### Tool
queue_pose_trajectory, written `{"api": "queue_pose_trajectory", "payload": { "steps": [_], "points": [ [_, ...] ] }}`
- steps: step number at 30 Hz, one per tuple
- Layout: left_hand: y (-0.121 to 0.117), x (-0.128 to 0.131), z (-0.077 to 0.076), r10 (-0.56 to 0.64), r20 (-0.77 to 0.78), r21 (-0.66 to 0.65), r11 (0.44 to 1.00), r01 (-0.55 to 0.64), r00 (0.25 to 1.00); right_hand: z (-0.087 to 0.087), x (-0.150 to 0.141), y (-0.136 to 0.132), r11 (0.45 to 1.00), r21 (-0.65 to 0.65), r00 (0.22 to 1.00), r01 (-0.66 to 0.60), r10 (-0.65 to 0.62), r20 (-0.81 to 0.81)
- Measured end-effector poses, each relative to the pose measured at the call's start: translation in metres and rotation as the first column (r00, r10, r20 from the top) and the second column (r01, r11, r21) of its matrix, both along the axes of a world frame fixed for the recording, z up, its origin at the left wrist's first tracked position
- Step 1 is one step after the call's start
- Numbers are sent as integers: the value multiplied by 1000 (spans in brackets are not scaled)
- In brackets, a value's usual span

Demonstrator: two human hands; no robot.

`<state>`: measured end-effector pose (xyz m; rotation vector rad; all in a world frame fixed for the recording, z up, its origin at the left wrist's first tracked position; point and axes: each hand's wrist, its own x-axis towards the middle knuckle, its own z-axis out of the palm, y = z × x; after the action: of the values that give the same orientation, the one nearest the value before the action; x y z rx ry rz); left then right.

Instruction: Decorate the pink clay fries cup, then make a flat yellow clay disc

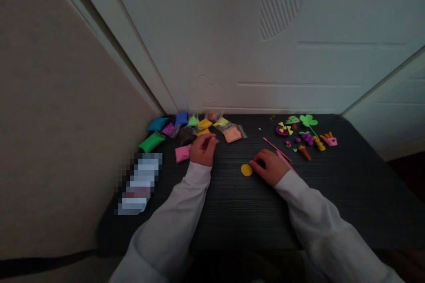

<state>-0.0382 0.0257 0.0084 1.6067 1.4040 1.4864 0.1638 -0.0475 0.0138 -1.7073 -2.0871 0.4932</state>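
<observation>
My left hand is closed in a pinch over the pile of clay packets, its fingertips on the edge of a clear packet near the orange-yellow one. A pink packet lies just left of that hand. My right hand rests curled on the dark table, fingers bent down, right beside a flat yellow clay disc. What the right fingers hold, if anything, is hidden. A thin pink tool lies just behind the right hand.
Small finished clay figures, among them a green clover, purple grapes and a carrot, sit at the back right. A green packet and a blurred flat item lie at the left. White panelled doors stand behind the table.
</observation>
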Motion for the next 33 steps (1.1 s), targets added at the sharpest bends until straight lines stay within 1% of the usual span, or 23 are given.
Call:
{"api": "queue_pose_trajectory", "payload": {
  "steps": [2, 4, 6, 8, 10, 12, 14, 16, 17, 18, 19, 21, 22, 25, 27, 30, 33],
  "points": [
    [-1, -4, 4, 42, -119, 71, 997, -34, 992, 0, 0, -8, 999, 26, 999, 25, -25, -22],
    [-2, -11, 8, 94, -234, 143, 988, -61, 968, -2, -3, -18, 999, 37, 999, 15, -14, -29],
    [-2, -22, 11, 177, -327, 194, 974, -118, 928, -6, -5, -28, 999, 53, 1000, -11, 11, 0],
    [-2, -33, 12, 235, -429, 219, 964, -152, 872, -11, -8, -34, 997, 70, 1000, 13, -14, 13],
    [-4, -43, 11, 238, -551, 177, 970, -166, 800, -15, -9, -35, 998, 56, 999, 33, -34, 6],
    [-9, -48, 7, 245, -675, 101, 965, -242, 696, -16, -10, -32, 998, 55, 999, 40, -40, 1],
    [-17, -49, 0, 214, -757, 38, 957, -287, 617, -14, -11, -28, 997, 66, 1000, 31, -30, -6],
    [-24, -49, -8, 184, -799, -17, 945, -328, 573, -12, -12, -25, 997, 76, 1000, 21, -20, -18],
    [-26, -49, -11, 172, -803, -41, 939, -341, 570, -11, -12, -24, 997, 80, 999, 21, -19, -26],
    [-26, -50, -14, 161, -792, -66, 936, -345, 589, -11, -13, -24, 996, 84, 999, 25, -22, -36],
    [-25, -52, -16, 141, -767, -92, 941, -325, 627, -11, -13, -24, 996, 87, 999, 32, -28, -47],
    [-20, -58, -18, 71, -653, -144, 966, -215, 754, -12, -12, -24, 994, 91, 996, 55, -48, -70],
    [-17, -61, -18, 51, -618, -150, 972, -182, 784, -14, -12, -24, 994, 91, 995, 66, -59, -83],
    [-13, -69, -16, 21, -529, -154, 981, -121, 848, -19, -8, -22, 992, 80, 988, 97, -86, -129],
    [-18, -73, -14, -8, -451, -159, 985, -71, 892, -22, -6, -16, 991, 69, 980, 117, -104, -170],
    [-30, -76, -11, -67, -301, -176, 984, 14, 951, -25, -4, 2, 988, 59, 962, 142, -124, -242],
    [-37, -79, -5, -78, -98, -245, 968, 52, 992, -26, -7, 25, 988, 56, 945, 143, -119, -304]
  ]
}}
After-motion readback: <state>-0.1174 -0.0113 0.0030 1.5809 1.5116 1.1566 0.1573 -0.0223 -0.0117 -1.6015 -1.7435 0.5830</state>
